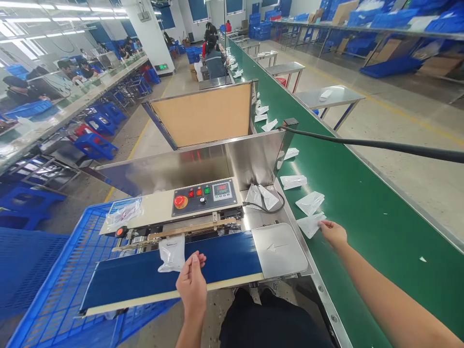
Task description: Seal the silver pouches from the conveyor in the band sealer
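Pinching the near corner of a white bag [309, 225] on the green belt [366, 212], the right hand [333, 235] has its thumb and fingertips closed, covering the bit it grips. This bag lies just beside another bag [311, 203]; what they contain is hard to make out. The left hand [193, 279] is curled, fingertips drawn together, over the blue belt [224, 256] by a sealing machine [145, 212]. It is right next to a filled bag [172, 253], but whether it touches that bag cannot be told. The filled bag's top edge runs up to the machine's guide bar [192, 228]. The picture's lower edge cuts off both forearms.
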Demonstrator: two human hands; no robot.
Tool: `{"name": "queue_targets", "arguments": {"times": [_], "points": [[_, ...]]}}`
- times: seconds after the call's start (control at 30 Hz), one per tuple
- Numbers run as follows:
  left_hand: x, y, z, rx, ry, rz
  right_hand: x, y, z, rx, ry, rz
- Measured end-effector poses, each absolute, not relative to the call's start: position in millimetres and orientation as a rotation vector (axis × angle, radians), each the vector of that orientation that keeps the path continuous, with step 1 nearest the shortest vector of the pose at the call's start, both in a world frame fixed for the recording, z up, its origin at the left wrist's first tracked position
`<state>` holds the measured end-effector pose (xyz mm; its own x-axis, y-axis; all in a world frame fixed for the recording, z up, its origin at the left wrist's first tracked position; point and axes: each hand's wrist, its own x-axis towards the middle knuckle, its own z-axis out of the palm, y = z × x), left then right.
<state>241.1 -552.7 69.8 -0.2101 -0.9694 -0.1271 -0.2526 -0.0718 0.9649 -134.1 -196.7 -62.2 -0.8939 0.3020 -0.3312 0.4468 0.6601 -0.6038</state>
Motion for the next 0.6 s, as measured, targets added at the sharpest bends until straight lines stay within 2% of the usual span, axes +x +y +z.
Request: {"name": "queue_targets", "arguments": {"times": [0.23, 0.37, 0.43, 0.6], "points": [[204, -541, 77, 1.252, -1.640, -1.486, -132, -191, -61, 0.880, 2.450, -0.975], [206, -538, 78, 1.223, -1.686, -1.492, -120, -191, -50, 0.841, 2.543, -0.932], [211, -536, 75, 1.218, -1.706, -1.497, -109, -193, -36, 0.624, 2.661, -0.980], [205, -521, 75, 1.073, -1.869, -1.543, -64, -212, 31, -0.250, 2.981, -1.137]]}}
